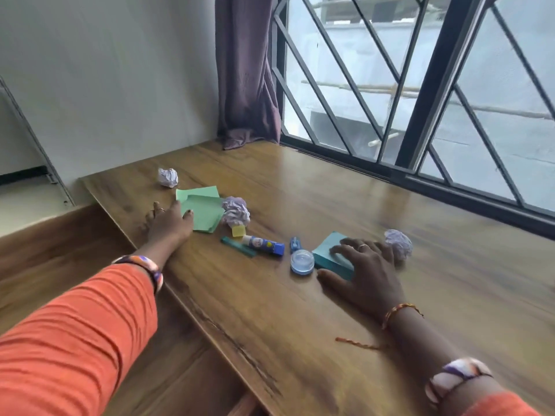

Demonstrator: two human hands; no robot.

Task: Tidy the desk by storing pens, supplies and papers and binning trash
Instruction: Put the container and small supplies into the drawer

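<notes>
Worktop (300,310), mid-tidy: papers being gathered.
Left hand (168,220) fingers spread flat, pinning green papers (204,211); right hand (366,265) fingers splayed on teal notepad (326,249), beside it.

Glossy wooden desk (300,295) (crumpled paper (168,177))

Reaching forward with the left hand (168,220) on an extended orange-sleeved arm, fingers relaxed and spread, a bangle circling the wrist, while resting the right hand (365,267) palm down with fingers splayed flat, thread and shell bracelets ringing that wrist.
</notes>
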